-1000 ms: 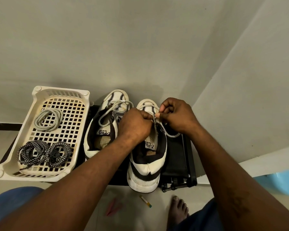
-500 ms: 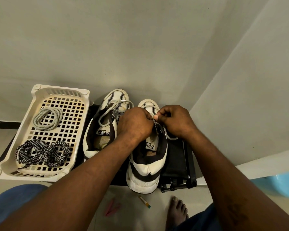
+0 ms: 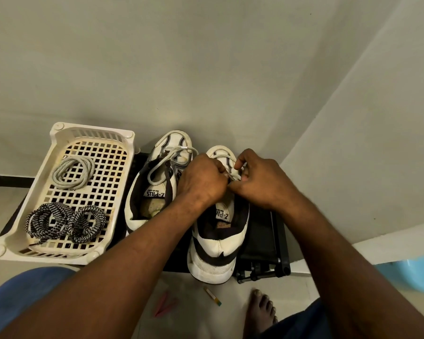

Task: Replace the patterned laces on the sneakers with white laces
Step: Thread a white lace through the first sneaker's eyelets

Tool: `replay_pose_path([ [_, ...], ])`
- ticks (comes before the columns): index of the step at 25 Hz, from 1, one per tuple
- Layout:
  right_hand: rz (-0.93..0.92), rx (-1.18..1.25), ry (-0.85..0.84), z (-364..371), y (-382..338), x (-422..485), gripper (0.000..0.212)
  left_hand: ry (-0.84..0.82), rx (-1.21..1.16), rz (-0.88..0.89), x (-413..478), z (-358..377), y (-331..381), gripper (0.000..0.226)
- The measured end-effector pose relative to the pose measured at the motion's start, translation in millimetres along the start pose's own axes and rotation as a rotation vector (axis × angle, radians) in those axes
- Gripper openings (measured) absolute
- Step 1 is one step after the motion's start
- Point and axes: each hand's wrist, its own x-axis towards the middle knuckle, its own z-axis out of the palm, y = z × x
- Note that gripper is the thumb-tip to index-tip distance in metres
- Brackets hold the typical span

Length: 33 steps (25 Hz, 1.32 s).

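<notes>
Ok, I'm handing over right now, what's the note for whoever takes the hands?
Left hand and right hand both pinch the white lace over the right sneaker's toe eyelets.
Left sneaker sits beside it, its lace loose and only partly threaded.
Done: both patterned laces are out, coiled in the basket with a spare white coil.
To do: finish threading both sneakers and tie.

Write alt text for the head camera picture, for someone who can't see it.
The left hand and right hand pinch a white lace near the toe of a white-and-black sneaker on a low black stand. A second sneaker sits beside it, next to a cream basket holding a pale lace coil and two coiled zigzag laces.
</notes>
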Motion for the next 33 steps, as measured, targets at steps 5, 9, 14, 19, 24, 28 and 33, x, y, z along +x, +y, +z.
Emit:
replay_pose_path([
  [5,0.035,-0.088,0.116,18.1,-4.6,5.3,0.030,-0.045,0.038,0.098,4.1,-5.0,3.0,0.019],
  [9,0.116,-0.045,0.167,16.9,2.3,5.1,0.029,-0.168,-0.104,0.294,-8.1,-34.7,10.9,0.007],
  [14,0.161,-0.042,0.147,13.7,6.3,5.2,0.028,-0.449,-0.946,0.166,-43.3,-87.1,34.0,0.016],
  [19,0.157,0.037,0.153,18.2,2.5,7.5,0.025,-0.126,-0.292,0.071,-38.2,-96.3,24.1,0.021],
  [24,0.166,0.063,0.146,21.5,4.4,11.8,0.029,-0.160,0.545,0.113,-37.3,-71.7,15.7,0.046],
  [28,0.162,0.062,0.146,23.1,6.0,13.3,0.027,-0.264,0.665,0.160,-47.3,-69.6,28.0,0.040],
  [33,0.166,0.058,0.140,23.6,7.3,14.2,0.024,-0.214,0.814,0.233,-61.5,-79.8,45.0,0.018],
])
